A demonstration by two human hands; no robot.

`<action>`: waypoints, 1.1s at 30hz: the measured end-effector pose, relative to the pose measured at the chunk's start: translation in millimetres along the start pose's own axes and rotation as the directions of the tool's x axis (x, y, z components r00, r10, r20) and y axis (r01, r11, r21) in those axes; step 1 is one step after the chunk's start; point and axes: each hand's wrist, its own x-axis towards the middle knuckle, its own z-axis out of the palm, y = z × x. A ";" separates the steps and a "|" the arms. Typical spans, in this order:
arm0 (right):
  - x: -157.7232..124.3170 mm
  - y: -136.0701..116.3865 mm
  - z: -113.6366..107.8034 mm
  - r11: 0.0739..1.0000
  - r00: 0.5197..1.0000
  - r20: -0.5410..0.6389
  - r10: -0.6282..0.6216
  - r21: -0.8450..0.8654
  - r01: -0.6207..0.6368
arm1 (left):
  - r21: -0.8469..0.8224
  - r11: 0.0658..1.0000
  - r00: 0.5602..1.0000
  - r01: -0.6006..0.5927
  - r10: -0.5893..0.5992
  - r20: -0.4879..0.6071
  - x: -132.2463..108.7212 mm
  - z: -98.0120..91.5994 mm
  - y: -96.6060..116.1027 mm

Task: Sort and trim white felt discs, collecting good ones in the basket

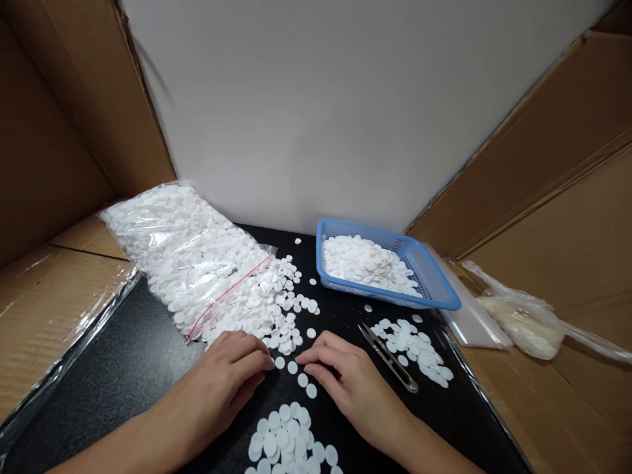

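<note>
Small flat white discs [293, 367] lie between my two hands on the black tabletop. My left hand [230, 372] is loosely curled at the near edge of a spilled pile of discs [269, 296], its index fingertip beside a loose one; the fingers look slightly apart, nothing visible in them. My right hand [348, 382] has its index fingertip at the edge of a disc, thumb a little apart from it. Closer to me lies another heap of discs [284, 438]. Left of the pile, a clear zip bag [182, 243] with a red seal line lies full of discs, its mouth towards the pile.
A blue basket [444, 280] holding many discs stands at the back right. Thread snips [390, 359] lie beside a scattered group of discs [419, 349]. Flat clear bags [476, 322] and a knotted plastic bag [528, 322] rest on cardboard at the right. Cardboard walls flank the table [123, 349].
</note>
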 end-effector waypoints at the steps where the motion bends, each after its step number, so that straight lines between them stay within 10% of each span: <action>1: -1.7 -0.4 0.6 1.000 1.000 0.023 -0.013 0.011 0.013 | -0.012 0.999 0.999 0.032 -0.032 0.005 -0.5 0.4 -1.3; 10: -1.4 -9.2 9.0 0.995 0.993 0.091 -0.075 -0.065 0.082 | 0.015 0.986 0.986 0.165 -0.165 0.022 -0.8 1.9 -6.4; 17: 10.8 4.3 30.5 0.793 0.923 0.089 -0.374 -0.485 0.369 | 0.359 0.928 0.994 -0.103 0.103 0.020 8.8 4.6 -2.2; 22: 10.4 8.2 28.5 0.851 0.932 0.054 -0.358 -0.393 0.349 | 0.467 0.838 0.955 -0.283 0.291 0.055 3.9 10.1 8.6; 33: 16.5 5.2 26.5 0.913 0.966 0.080 -0.248 -0.315 0.260 | -0.062 0.998 0.993 -0.010 0.017 0.119 -5.4 -11.9 3.2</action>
